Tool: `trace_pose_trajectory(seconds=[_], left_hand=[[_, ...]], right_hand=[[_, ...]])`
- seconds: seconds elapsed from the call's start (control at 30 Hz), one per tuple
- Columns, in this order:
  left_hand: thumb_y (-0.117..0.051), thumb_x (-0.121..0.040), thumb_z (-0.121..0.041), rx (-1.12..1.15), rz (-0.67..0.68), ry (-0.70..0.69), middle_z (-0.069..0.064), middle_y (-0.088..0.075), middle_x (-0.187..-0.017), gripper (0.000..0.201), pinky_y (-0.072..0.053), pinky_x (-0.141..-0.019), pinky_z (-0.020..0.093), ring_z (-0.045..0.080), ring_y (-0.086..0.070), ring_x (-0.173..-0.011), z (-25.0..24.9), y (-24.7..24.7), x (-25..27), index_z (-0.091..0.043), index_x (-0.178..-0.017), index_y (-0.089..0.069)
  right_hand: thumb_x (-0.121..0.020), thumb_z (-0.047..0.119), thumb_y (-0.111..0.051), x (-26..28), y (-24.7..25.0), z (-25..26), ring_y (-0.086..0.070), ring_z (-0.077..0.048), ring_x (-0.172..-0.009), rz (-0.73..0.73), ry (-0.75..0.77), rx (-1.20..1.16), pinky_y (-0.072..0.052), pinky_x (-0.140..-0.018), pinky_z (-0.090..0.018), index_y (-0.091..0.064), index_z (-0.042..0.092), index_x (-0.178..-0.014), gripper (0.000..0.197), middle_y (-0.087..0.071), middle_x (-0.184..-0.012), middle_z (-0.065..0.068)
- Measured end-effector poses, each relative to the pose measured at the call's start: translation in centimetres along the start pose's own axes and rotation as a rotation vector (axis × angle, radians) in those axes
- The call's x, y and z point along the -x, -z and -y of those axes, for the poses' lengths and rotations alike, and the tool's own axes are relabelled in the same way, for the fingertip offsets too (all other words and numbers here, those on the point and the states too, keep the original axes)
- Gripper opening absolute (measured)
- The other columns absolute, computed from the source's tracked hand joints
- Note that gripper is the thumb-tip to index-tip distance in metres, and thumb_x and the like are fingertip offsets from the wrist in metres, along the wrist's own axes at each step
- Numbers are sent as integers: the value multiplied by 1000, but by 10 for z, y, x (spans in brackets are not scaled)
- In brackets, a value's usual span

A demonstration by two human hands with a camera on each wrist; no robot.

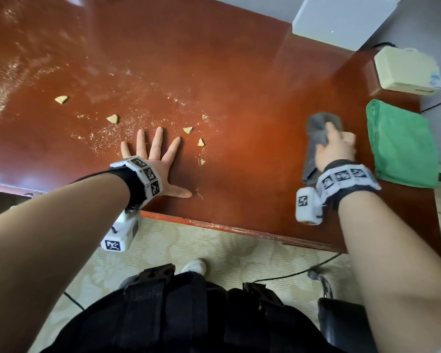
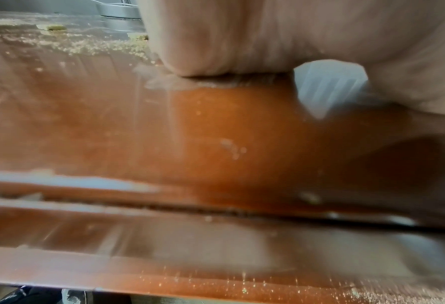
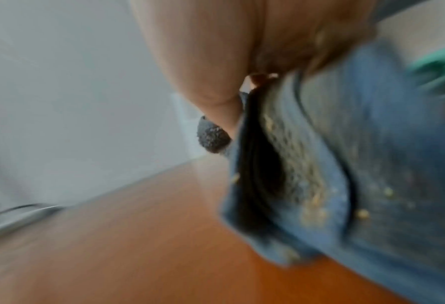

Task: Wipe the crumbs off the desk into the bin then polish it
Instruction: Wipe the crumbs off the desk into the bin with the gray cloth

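The red-brown desk carries scattered fine crumbs and several larger yellow pieces around its middle. My left hand lies flat on the desk among them, fingers spread and straight. In the left wrist view its palm presses on the desk top, with crumbs beyond. My right hand grips a grey cloth above the desk's right part. The right wrist view shows that cloth dusted with crumbs and hanging from my fingers. No bin is in view.
A folded green cloth lies at the desk's right end, next to my right hand. Behind it stands a cream box with a cable. A white appliance stands at the back. A dark chair and carpet lie below the front edge.
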State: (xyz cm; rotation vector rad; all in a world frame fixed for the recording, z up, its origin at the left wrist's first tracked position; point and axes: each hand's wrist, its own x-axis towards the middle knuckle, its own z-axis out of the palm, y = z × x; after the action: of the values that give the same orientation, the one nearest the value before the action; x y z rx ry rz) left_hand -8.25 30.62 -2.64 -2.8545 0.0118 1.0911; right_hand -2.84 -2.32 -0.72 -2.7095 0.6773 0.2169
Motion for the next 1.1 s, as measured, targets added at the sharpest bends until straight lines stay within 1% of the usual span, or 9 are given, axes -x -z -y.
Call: trace_pose_trajectory(seconds=[0.07,0.17,0.33,0.5,0.57,0.7,0.83,0.93,1.1], left_hand=[[-46,-52,-90,11,3,0,1,39,-147,127,4,-110,64,37,27,-138,-1,2,-4,-38,-137,33],[-46,-52,-91,21,5,-2,0,39,-147,128,4,-110,64,37,27,-138,0,3,-7,-39,-137,33],[-47,-51,-91,29,15,-1,-1,41,-146,128,5,-109,64,37,28,-137,1,3,-8,-40,-135,35],[-46,-52,-91,17,24,0,0,41,-146,127,4,-110,64,37,28,-137,0,6,-8,-40,-135,35],[-47,-54,-90,11,29,0,0,41,-146,126,3,-110,64,37,27,-138,0,7,-7,-40,-136,34],[-44,-54,-90,1,19,-3,1,40,-147,125,3,-111,63,37,26,-138,0,7,-5,-39,-136,34],[-43,-53,-92,3,19,-4,0,41,-146,125,3,-110,63,37,26,-138,1,7,-6,-39,-136,34],[-42,-52,-92,1,12,-7,0,40,-146,126,2,-110,64,37,26,-138,1,6,-7,-39,-136,34],[-41,-51,-93,-4,7,-9,-1,40,-146,125,2,-110,64,37,26,-138,2,5,-6,-40,-136,35]], right_hand=[[-97,17,-41,-23,12,-21,-30,-32,-134,35,-245,-7,-27,-108,-36,-25,20,-148,53,-21,-149,-17],[-96,11,-38,-45,14,-27,-27,-30,-138,129,-228,-41,-29,-107,-33,-27,9,-145,50,-23,-151,-18],[-92,8,-42,-50,3,35,-28,-35,-132,175,64,169,-25,-111,-36,-31,25,-146,57,-23,-149,-11],[-86,1,-41,38,-40,83,-33,-27,-127,364,676,123,-25,-106,-24,-45,26,-138,57,-36,-141,-4],[-85,-3,-36,64,-50,84,-32,-22,-128,479,748,127,-28,-108,-28,-44,27,-138,61,-37,-138,0],[-88,-3,-36,50,-29,52,-35,-26,-129,340,526,20,-27,-110,-30,-43,21,-139,57,-35,-139,-6],[-89,4,-41,19,8,-12,-37,-38,-128,4,-13,24,-30,-110,-40,-39,23,-141,55,-28,-143,-13],[-93,10,-41,26,10,-41,-28,-38,-131,62,-387,67,-29,-107,-49,-29,26,-145,55,-19,-148,-12],[-91,6,-38,74,-20,-19,-28,-37,-126,126,-63,167,-30,-105,-41,-25,24,-145,58,-20,-145,-10]])
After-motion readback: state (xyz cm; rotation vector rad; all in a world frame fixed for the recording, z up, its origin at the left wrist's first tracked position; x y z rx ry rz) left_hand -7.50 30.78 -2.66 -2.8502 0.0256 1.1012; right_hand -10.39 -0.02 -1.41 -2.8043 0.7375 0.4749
